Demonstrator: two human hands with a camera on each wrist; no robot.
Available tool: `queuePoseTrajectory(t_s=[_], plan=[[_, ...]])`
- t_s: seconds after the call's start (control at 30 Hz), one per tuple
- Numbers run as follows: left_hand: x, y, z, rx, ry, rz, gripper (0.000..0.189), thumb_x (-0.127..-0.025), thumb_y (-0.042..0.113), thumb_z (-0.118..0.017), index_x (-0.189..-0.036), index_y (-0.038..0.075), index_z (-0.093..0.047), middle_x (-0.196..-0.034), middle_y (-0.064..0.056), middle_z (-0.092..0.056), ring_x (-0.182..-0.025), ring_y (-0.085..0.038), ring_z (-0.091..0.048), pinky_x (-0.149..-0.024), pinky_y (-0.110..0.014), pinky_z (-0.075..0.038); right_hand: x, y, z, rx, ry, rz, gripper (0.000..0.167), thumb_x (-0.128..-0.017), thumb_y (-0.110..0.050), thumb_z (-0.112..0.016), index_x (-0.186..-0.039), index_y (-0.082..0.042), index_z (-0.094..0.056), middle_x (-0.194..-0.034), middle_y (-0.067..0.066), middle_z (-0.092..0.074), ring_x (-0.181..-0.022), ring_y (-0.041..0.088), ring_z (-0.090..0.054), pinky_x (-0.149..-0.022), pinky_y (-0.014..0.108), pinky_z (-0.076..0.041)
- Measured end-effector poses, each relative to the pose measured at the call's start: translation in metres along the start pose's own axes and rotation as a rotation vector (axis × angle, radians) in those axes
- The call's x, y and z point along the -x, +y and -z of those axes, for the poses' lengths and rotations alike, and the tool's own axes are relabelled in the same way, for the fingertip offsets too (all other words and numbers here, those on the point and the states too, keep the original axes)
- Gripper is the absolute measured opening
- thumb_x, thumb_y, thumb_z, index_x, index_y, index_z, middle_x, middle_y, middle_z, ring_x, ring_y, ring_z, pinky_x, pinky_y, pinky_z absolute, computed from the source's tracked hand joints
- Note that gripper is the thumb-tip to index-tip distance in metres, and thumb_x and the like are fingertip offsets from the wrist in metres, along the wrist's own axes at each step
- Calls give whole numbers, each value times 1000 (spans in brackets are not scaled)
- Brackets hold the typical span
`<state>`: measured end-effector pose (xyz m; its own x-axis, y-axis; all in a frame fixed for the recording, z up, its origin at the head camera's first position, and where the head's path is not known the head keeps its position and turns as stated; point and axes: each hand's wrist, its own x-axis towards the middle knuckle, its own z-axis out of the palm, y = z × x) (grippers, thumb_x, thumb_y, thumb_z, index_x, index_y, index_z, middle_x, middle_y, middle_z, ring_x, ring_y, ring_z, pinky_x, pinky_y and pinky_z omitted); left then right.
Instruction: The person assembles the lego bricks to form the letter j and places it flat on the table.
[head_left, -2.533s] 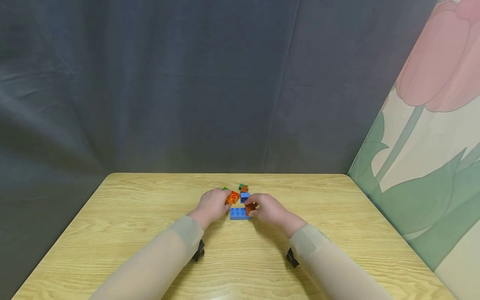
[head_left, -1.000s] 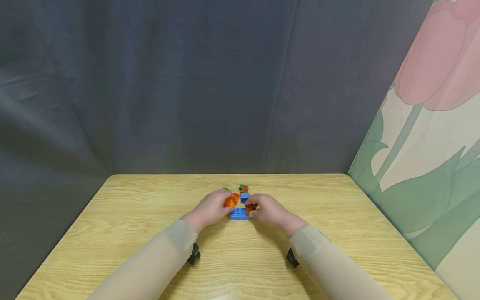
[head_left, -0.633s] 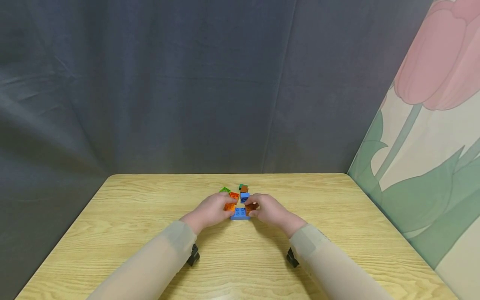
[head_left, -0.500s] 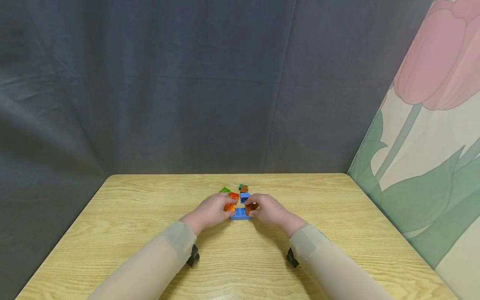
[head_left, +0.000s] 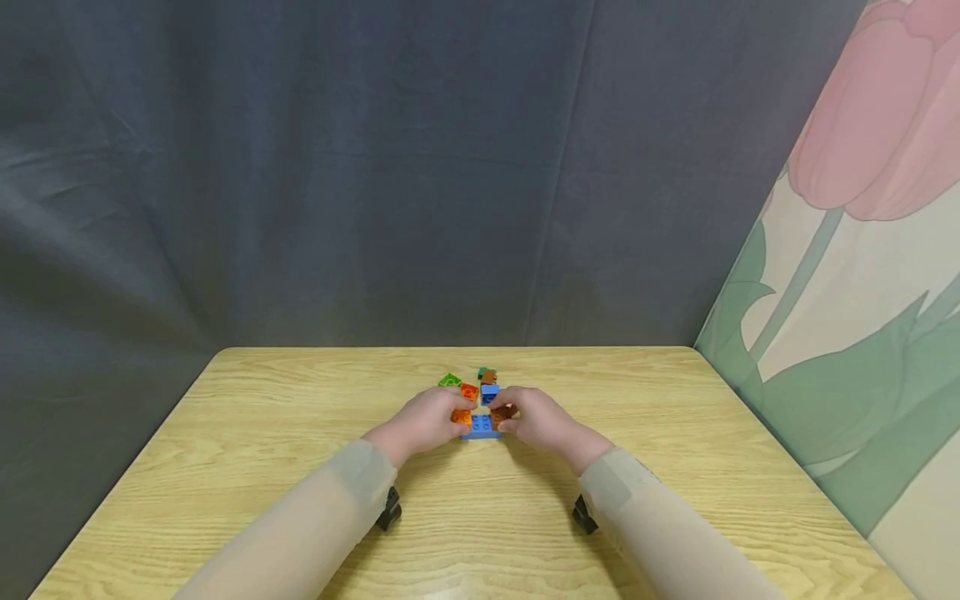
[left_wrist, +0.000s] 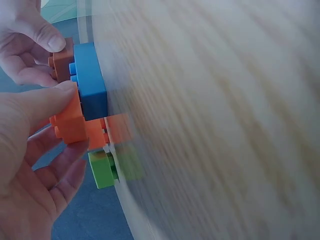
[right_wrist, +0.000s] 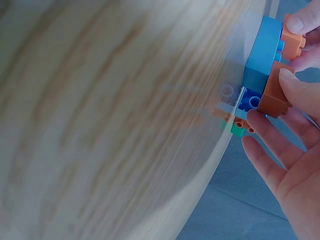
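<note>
A long blue toy building brick lies studs up on the table, between the two hands. The left hand pinches an orange brick between thumb and fingers at the long brick's left end. In the left wrist view the orange brick covers the studs there; whether it is fully pressed down I cannot tell. At the other end, the right hand grips a brown brick by thumb and fingertips, set over the blue studs. Studs in the middle of the blue brick show between the two smaller bricks.
Just behind lie loose bricks: a red-orange one, a light green one, a small blue one, a brown one and a dark green one. A dark curtain hangs behind the wooden table.
The left hand has brought the orange brick from beside the red-orange one forward and right, onto the long blue brick's left end. The right hand has stayed on the brown brick.
</note>
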<state>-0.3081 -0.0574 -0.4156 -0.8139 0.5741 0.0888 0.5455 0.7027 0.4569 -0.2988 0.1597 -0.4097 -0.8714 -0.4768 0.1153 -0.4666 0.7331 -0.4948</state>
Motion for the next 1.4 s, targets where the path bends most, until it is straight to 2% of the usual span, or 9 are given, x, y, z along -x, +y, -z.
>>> queuePoseTrajectory(t_s=[0.3, 0.6, 0.77, 0.87, 0.93, 1.03, 1.17, 1.3, 1.4], plan=[[-2, -2, 0, -19, 4, 22, 40, -91, 21, -73, -130, 12, -67, -132, -2, -61, -126, -24, -51, -104, -43, -40, -3, 0, 0, -9, 0, -4, 26, -87, 2, -73, -112, -4, -70, -105, 2, -66, -95, 19, -62, -85, 38, -52], [-2, 1, 2, -67, 5, 11, 38, -91, 20, -73, -128, 11, -68, -129, -3, -63, -122, -24, -54, -102, -42, -42, -7, -3, 5, -4, -33, -42, 26, -87, 1, -74, -112, -7, -72, -104, 1, -66, -95, 19, -61, -84, 38, -51], [-4, 2, 1, -87, -4, 22, 37, -91, 21, -74, -127, 12, -69, -127, -2, -63, -120, -23, -56, -100, -41, -44, -13, 0, 8, -17, -71, -33, 23, -86, -2, -75, -108, -7, -73, -98, -1, -67, -90, 16, -60, -80, 35, -52], [-5, 1, 0, -100, -1, 20, 37, -91, 22, -74, -126, 12, -70, -126, -2, -64, -119, -22, -57, -99, -40, -44, -15, -1, 10, -26, -77, -48, 14, -89, -9, -74, -104, -10, -75, -94, -3, -67, -85, 14, -60, -77, 33, -51], [-6, 1, 0, -108, -2, 21, 37, -91, 22, -74, -126, 12, -70, -126, -2, -64, -118, -22, -57, -99, -40, -45, -18, -2, 11, -14, -58, -63, 8, -92, -14, -71, -100, -12, -75, -93, -4, -66, -82, 14, -59, -73, 32, -51], [-5, 3, 0, -119, -6, 24, 37, -90, 22, -74, -126, 13, -70, -126, -1, -63, -118, -21, -57, -99, -39, -45, -23, -1, 13, 24, 11, -92, 9, -96, -18, -67, -98, -14, -74, -93, -4, -64, -80, 14, -57, -70, 32, -50], [-4, 6, 0, -132, -7, 33, 37, -90, 23, -75, -126, 14, -70, -127, -1, -63, -119, -21, -56, -99, -40, -45, -33, 3, 14, 74, 115, -117, 11, -95, -14, -67, -104, -10, -73, -100, 2, -63, -85, 19, -59, -74, 36, -52], [-4, 7, -1, -147, -7, 23, 36, -90, 23, -75, -125, 14, -71, -127, -1, -64, -119, -21, -57, -99, -40, -45, -42, 6, 12, 125, 126, -175, 11, -94, -17, -70, -103, -11, -73, -100, 4, -63, -85, 21, -59, -75, 38, -51], [-4, 8, 0, -155, -8, 20, 37, -91, 24, -74, -126, 15, -70, -128, -1, -63, -120, -21, -56, -99, -40, -45, -50, 4, 9, 165, 108, -242, 17, -92, -29, -72, -94, -12, -70, -89, 3, -62, -75, 20, -56, -67, 36, -48]])
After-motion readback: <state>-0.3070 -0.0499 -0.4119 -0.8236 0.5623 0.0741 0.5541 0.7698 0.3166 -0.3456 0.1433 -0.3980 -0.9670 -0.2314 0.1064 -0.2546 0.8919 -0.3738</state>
